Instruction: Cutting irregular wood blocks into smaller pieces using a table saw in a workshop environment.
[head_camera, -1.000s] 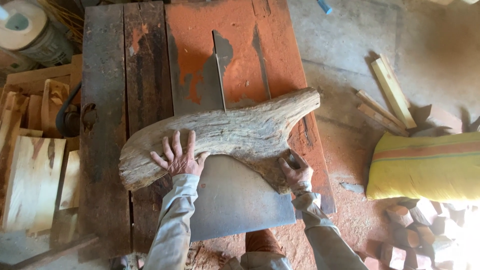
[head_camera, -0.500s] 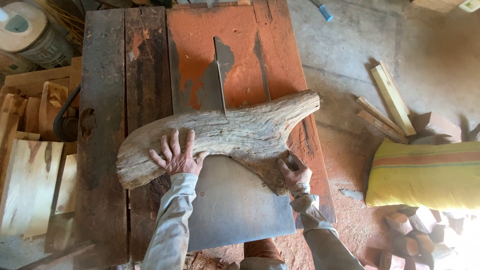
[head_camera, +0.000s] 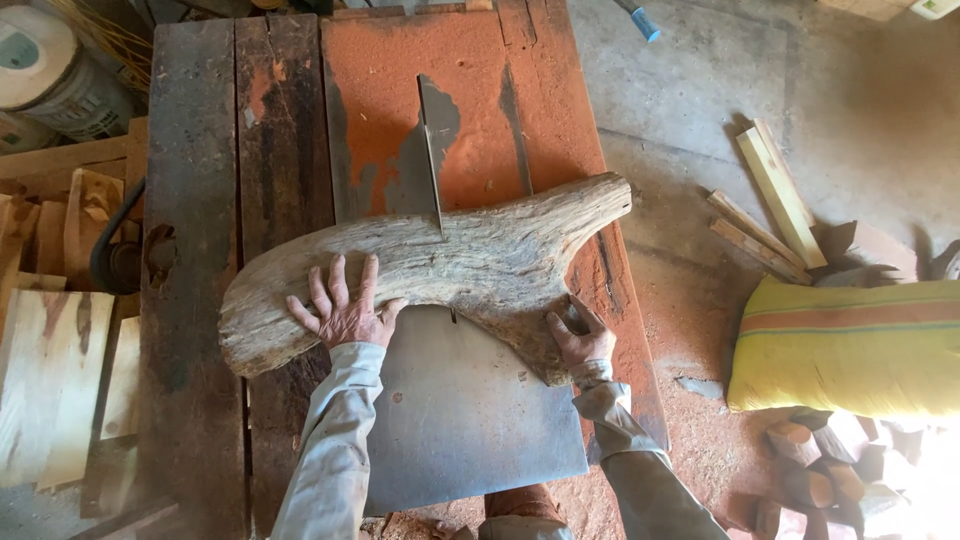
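Note:
A long, curved, weathered log (head_camera: 440, 265) lies crosswise on a saw table (head_camera: 300, 150) made of dark planks and a sawdust-covered metal top. My left hand (head_camera: 340, 310) rests flat on the log's left half, fingers spread. My right hand (head_camera: 578, 335) grips the log's lower right bulge at its near edge. A thin saw blade (head_camera: 432, 170) stands in the table's slot and meets the log's far edge near the middle. A grey metal plate (head_camera: 460, 410) lies on the table between my forearms.
Pale cut boards (head_camera: 45, 380) are stacked left of the table. A yellow striped sack (head_camera: 850, 345) lies on the floor at right, with wood offcuts (head_camera: 775, 195) behind it and small log pieces (head_camera: 820, 465) in front. A white drum (head_camera: 50, 70) stands far left.
The log has slid slightly away from me toward the blade, with both hands staying on it. The view has shifted a little.

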